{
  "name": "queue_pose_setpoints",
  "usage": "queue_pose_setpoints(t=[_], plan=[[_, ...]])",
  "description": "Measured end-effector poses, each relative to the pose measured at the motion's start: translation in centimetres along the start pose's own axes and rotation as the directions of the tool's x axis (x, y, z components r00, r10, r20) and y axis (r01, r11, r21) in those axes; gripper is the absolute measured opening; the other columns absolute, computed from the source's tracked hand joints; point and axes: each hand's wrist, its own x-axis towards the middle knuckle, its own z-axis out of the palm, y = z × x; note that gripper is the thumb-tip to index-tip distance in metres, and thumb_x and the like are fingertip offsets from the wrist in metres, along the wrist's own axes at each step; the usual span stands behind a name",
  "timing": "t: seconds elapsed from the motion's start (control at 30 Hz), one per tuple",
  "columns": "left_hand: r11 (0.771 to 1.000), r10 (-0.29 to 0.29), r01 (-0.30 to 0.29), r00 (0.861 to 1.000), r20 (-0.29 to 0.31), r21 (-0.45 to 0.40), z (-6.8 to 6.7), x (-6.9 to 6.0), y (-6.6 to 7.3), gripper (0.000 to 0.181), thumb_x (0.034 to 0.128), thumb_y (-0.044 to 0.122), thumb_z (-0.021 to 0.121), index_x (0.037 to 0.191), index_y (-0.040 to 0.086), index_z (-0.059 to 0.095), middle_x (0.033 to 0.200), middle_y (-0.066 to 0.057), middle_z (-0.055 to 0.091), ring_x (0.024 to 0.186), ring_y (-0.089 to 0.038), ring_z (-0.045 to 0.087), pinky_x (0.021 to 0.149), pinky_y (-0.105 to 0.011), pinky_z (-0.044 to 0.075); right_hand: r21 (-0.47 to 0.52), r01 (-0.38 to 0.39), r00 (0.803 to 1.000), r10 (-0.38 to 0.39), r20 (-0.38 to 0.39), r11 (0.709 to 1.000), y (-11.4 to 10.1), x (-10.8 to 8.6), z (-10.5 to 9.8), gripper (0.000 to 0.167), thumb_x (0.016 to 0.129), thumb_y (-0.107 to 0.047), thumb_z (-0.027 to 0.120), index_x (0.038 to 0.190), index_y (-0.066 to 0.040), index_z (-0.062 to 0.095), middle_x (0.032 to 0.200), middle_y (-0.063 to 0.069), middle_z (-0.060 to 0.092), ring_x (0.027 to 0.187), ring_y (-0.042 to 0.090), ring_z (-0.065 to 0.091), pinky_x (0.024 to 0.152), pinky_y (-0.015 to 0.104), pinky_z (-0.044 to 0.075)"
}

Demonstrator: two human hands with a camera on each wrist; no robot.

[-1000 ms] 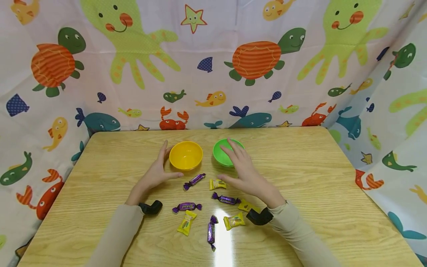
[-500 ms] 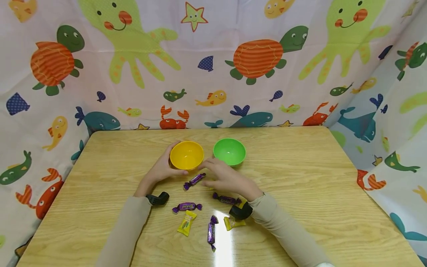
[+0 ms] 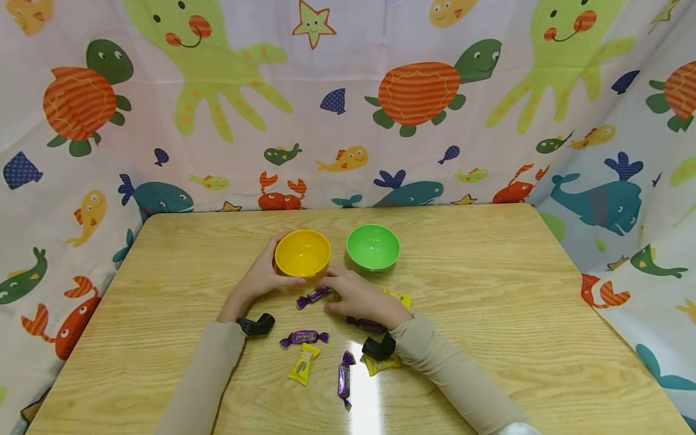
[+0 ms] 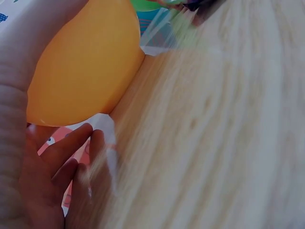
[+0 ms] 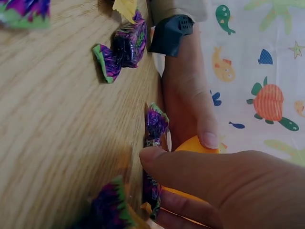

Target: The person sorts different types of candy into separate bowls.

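Note:
My left hand [image 3: 258,280] grips the left side of the yellow bowl [image 3: 302,254], thumb in front and fingers behind; the left wrist view shows fingers [image 4: 62,157] by the bowl [image 4: 90,67]. Just right of that bowl, my right hand [image 3: 363,297] pinches a purple-wrapped candy [image 3: 312,298] lying on the table. In the right wrist view my right thumb lies across this candy [image 5: 157,121], with fingers on its far side. The candy's right end is hidden in the head view.
A green bowl [image 3: 373,248] stands right of the yellow one. Nearer the front lie purple candies [image 3: 304,338] [image 3: 344,379] and yellow candies [image 3: 304,364] [image 3: 382,365]. Another purple candy [image 3: 365,325] is partly under my right wrist, and a yellow one [image 3: 399,298] lies behind it.
My right hand has moved left from over the green bowl to the purple candy, which has shifted slightly. My left hand has closed around the yellow bowl. A yellow candy now shows behind my right wrist.

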Motion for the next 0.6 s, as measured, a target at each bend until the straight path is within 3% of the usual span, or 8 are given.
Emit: queue_pose_setpoints(t=[0.3,0.6], plan=[[0.999,0.034,-0.034,0.999,0.003,-0.024,0.06,0.06,0.02,0.104,0.0705,0.023,0.092,0.151,0.019,0.028,0.148,-0.004,0.040,0.133,-0.024,0.042,0.115,-0.049,0.030,-0.082,-0.019,0.999,0.016,-0.035,0.996,-0.38,-0.12,0.26,0.017,0.088,-0.015,0.076,0.104,-0.016,0.072,0.107,-0.002,0.061,0.101,0.016,0.052,0.089,0.036,0.044],[0.999,0.044,-0.044,0.999,0.002,-0.011,0.09,-0.04,0.00,0.104,0.0702,0.023,0.093,0.151,0.016,0.028,0.148,-0.007,0.041,0.132,-0.026,0.043,0.114,-0.050,0.030,-0.145,0.076,0.995,-0.085,-0.060,0.987,-0.69,-0.14,-0.28,0.010,0.086,-0.012,0.078,0.094,-0.015,0.073,0.095,-0.004,0.065,0.083,0.012,0.052,0.076,0.027,0.045]])
